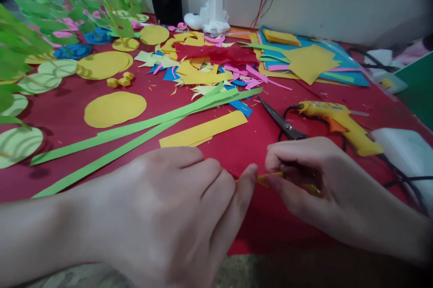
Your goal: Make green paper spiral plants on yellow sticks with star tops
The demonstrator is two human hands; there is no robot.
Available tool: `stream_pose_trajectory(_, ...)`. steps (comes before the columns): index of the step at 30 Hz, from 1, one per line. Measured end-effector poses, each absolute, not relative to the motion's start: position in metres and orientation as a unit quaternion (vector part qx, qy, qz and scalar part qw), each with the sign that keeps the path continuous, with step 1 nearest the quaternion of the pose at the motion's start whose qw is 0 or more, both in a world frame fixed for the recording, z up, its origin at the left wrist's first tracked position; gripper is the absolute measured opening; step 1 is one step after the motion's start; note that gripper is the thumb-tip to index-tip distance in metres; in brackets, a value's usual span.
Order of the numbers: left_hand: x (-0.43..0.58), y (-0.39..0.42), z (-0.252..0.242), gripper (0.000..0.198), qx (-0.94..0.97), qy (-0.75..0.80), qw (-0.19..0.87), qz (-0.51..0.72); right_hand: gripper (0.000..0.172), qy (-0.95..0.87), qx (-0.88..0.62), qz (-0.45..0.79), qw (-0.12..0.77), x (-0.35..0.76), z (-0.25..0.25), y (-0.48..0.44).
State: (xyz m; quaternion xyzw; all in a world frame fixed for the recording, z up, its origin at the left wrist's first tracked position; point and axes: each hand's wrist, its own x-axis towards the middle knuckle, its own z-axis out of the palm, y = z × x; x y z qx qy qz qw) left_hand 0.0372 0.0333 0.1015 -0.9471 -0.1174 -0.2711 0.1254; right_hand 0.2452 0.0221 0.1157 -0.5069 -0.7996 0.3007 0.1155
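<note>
A thin yellow paper strip (262,179) runs between my two hands, low over the front of the red table. My left hand (176,211) is closed with its back to me, and the strip disappears behind its little finger. Between thumb and curled fingers, my right hand (307,179) pinches the strip's other part; some yellow also shows inside the palm. Just beyond the right hand lie dark scissors (279,116), their handles hidden. Flat yellow paper strips (206,129) lie past my left knuckles, alongside long green paper strips (135,130).
A yellow glue gun (338,116) with a black cord lies at right beside a white block (402,152). Paper scraps (216,60) pile up at the centre back. Yellow paper discs (115,108) and green paper plants (43,12) occupy the left. Blue sheets (352,69) lie back right.
</note>
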Motion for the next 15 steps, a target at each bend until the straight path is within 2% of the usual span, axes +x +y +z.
stream_pose_trajectory(4,0.0389,0.0326,0.1012,0.026,-0.941,-0.140,0.100,-0.291,0.015,-0.802,-0.511,0.285,0.117,0.2441,0.1151,0.0221)
stream_pose_trajectory(9,0.0413,0.0313,0.0999,0.016,-0.940,-0.173,0.049,-0.290,0.016,-0.815,-0.511,0.249,0.113,0.2416,0.1141,0.0223)
stream_pose_trajectory(15,0.0421,0.0312,0.1019,0.023,-0.947,-0.226,-0.009,-0.228,0.017,-0.816,-0.516,0.234,0.114,0.2415,0.1151,0.0209)
